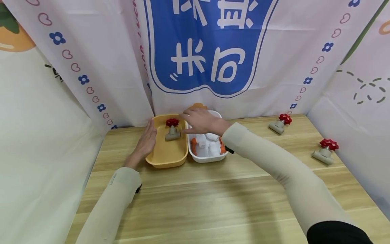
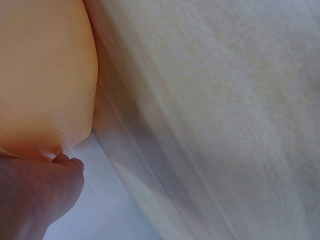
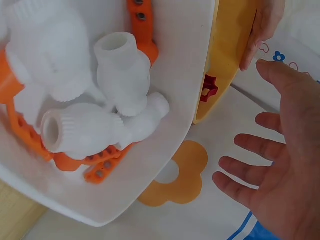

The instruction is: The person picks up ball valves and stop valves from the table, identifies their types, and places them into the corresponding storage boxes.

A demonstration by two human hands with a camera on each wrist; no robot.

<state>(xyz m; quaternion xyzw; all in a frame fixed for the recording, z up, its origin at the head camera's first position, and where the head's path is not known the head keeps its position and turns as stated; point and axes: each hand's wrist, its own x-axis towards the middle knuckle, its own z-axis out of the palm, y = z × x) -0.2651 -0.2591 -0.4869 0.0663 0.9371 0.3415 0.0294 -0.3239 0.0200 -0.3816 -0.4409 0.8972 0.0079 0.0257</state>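
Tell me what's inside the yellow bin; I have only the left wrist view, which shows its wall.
Observer: One valve with a red knob is in the yellow bin, seen from the head view.
Operator: What about the right hand; is it carrying anything?
Observer: No, the right wrist view shows its fingers spread and holding nothing.
Operator: Are there other valves outside the bin?
Observer: Yes, two: a far valve and a near valve, both on the right side of the table.
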